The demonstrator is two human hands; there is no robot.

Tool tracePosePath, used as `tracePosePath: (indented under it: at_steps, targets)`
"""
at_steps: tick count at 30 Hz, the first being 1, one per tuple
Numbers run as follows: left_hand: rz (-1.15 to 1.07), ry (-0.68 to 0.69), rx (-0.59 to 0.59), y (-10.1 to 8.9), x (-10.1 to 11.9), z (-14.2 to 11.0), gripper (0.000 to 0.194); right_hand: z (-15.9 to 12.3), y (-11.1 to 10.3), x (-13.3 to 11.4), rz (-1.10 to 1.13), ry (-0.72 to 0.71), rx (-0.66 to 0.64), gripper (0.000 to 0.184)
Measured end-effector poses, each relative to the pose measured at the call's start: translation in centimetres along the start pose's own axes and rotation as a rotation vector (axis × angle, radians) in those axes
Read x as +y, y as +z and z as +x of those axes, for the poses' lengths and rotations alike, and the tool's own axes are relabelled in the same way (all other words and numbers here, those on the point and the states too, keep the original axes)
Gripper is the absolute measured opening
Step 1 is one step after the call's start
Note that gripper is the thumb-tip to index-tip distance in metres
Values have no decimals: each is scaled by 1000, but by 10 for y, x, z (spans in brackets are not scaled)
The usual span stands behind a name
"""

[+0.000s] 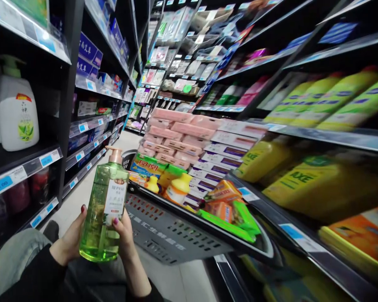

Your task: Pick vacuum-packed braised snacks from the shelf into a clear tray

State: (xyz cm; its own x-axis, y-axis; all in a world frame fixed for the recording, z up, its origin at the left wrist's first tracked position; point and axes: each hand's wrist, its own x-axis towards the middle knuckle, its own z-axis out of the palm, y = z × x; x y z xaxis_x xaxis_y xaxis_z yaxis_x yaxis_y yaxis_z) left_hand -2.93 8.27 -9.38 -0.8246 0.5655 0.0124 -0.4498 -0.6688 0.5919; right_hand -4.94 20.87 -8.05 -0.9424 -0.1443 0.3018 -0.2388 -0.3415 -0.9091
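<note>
A clear green pump bottle (96, 209) with a pinkish pump head and a white label stands nearly upright between my two hands. From the left, low on its side, my left hand (69, 241) grips it, thumb along the edge. My right hand (126, 235) is wrapped round the other side, with its thumb across the lower part of the label. The fingers behind the bottle are hidden. Just beyond it, a grey shopping basket (182, 243) holds green and orange packets and yellow-capped bottles (178, 187).
Shelving lines the left side, with a white pump bottle (18, 111) close by. Stacked pink boxes (192, 130) stand behind the basket. Large yellow bottles (315, 180) fill the right shelves, blurred. My bent knee (22, 251) is at lower left, and pale floor shows below the basket.
</note>
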Motion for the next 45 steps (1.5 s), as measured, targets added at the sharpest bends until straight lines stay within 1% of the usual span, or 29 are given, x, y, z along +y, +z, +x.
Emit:
tracePosePath:
  at_steps: [2, 3, 6, 8, 9, 10, 11, 12, 14, 15, 16, 17, 18, 19, 21, 23, 24, 26, 28, 30, 32, 33, 35, 37, 41, 45]
  targets:
    - [36, -10, -35, -3, 2, -2, 84, -2, -1, -3, -64, -8, -23, 57]
    - [56, -2, -49, -4, 5, -3, 86, -2, -2, -6, -141, -36, -42, 58]
    - [110, 30, -68, -4, 13, -11, 91, -5, -4, -20, -495, -180, -114, 67]
    - [130, 25, -73, 1, 19, -17, 92, -7, -2, -30, -664, -223, -149, 73]
    - [148, 26, -74, 5, 21, -19, 91, -8, 0, -34, -689, -213, -156, 73]
    - [202, 50, -56, 11, 21, -20, 90, -9, 4, -37, -668, -193, -153, 73]
    - [307, 97, -3, 16, 21, -22, 89, -10, 8, -38, -606, -173, -142, 74]
    - [463, 160, 92, 22, 19, -23, 87, -11, 12, -38, -510, -149, -120, 77]
    - [862, 279, 364, 33, 13, -26, 84, -12, 18, -35, -268, -78, -65, 84]
    - [1044, 302, 492, 38, 10, -28, 82, -12, 19, -33, -146, -27, -36, 83]
    - [1176, 292, 584, 43, 8, -31, 81, -11, 18, -30, -37, 35, -8, 78]
    - [1271, 264, 633, 47, 8, -33, 80, -11, 16, -28, 50, 107, 15, 70]
    - [1337, 235, 648, 50, 9, -36, 80, -11, 12, -27, 119, 175, 32, 63]
    - [1377, 203, 640, 52, 12, -37, 78, -11, 8, -26, 166, 228, 44, 56]
    - [1359, 144, 558, 53, 20, -39, 71, -11, 1, -29, 187, 269, 66, 51]
    - [1188, 74, 430, 51, 28, -38, 67, -13, -2, -34, 151, 237, 62, 54]
    - [1070, 48, 365, 49, 30, -37, 68, -15, -1, -37, 128, 217, 48, 57]
    - [861, 38, 271, 43, 30, -34, 76, -17, 2, -42, 100, 203, 19, 60]
    - [730, 63, 192, 38, 28, -31, 79, -18, 6, -43, 105, 205, 14, 59]
    - [634, 81, 90, 34, 27, -26, 73, -19, 8, -40, 124, 204, 47, 58]
    - [582, 65, -12, 33, 29, -21, 66, -19, 7, -35, 146, 213, 95, 58]
    - [576, 50, -40, 32, 31, -18, 63, -19, 6, -32, 160, 223, 118, 59]
    - [582, 9, -46, 30, 36, -12, 56, -18, 5, -29, 190, 245, 150, 60]
    - [571, -28, -18, 26, 39, -4, 50, -15, 4, -27, 201, 262, 164, 60]
    - [515, -70, -37, 13, 41, 8, 53, -8, 0, -24, 142, 256, 190, 55]
    - [543, -124, 19, 5, 41, 12, 53, -1, -14, -11, 32, 241, 170, 51]
